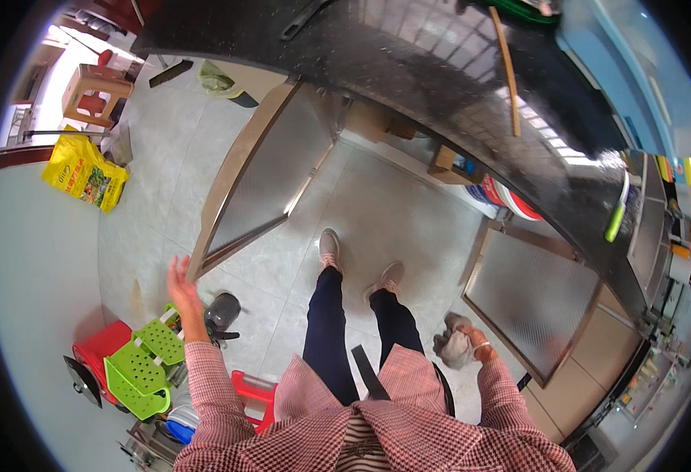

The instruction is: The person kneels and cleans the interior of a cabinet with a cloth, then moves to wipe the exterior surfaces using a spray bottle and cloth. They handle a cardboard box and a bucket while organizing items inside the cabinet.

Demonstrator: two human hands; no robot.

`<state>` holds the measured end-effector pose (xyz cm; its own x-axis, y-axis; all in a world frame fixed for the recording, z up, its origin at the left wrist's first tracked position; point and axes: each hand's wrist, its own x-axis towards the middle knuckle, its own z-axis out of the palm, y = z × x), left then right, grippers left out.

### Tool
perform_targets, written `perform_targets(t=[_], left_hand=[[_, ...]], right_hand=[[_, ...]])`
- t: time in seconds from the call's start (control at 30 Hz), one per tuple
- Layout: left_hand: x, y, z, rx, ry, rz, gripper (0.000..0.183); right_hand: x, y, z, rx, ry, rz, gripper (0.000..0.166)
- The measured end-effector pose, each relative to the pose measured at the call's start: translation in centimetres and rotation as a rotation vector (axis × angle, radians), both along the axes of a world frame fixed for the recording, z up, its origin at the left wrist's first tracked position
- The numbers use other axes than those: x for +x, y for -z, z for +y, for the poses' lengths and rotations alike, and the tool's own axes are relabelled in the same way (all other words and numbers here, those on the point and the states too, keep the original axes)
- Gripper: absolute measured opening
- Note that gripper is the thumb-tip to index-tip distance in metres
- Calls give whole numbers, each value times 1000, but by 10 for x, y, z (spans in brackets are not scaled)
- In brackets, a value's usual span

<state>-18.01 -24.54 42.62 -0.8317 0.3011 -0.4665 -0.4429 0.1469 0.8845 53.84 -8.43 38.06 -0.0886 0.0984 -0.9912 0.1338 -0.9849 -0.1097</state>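
Note:
My left hand (183, 286) is raised with its fingers apart, beside the outer edge of an open cabinet door (269, 171) with a ribbed translucent panel. Whether a fingertip touches that door's edge I cannot tell. In my right hand (480, 343) is a crumpled greyish cloth (456, 345), hanging near a second open cabinet door (531, 295) of the same kind. Between the two doors the cabinet under the black countertop (393, 65) stands open. A cardboard box (449, 165) and a red-and-white bucket (514, 200) show inside it.
Green perforated racks (145, 366), a red container (106, 348) and a dark glass jar (223, 311) stand low on the left. A red plastic stool (255, 389) is close to my left leg. A yellow bag (86, 171) lies by the wall. On the countertop rests a green-handled knife (616, 218).

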Motion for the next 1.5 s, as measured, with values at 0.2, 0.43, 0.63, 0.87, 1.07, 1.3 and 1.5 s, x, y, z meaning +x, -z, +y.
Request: perform_targets(t=[0.2,0.43,0.63,0.87,1.07,1.3,1.5], left_hand=[[32,-130,120,-185,491,152,52],[91,-125,132,-417,632,227,69],[191,-112,147,-311,907,338,55],[300,-103,209,-93,1094,168,62],[366,-148,277,-225,1227,-43,63],[366,-109,316,-340,1336,-315,48],[384,-119,344,-407,1218,-393,45]], right_hand=[[33,-142,-91,-390,556,-23,42],[117,-185,-86,270,245,-455,40],[163,-178,-65,731,99,-750,48],[155,-151,-80,619,-188,-583,50],[25,-213,-20,636,-708,-357,58],[-58,-198,86,828,-955,-314,94],[-102,-180,167,981,-1177,-369,63]])
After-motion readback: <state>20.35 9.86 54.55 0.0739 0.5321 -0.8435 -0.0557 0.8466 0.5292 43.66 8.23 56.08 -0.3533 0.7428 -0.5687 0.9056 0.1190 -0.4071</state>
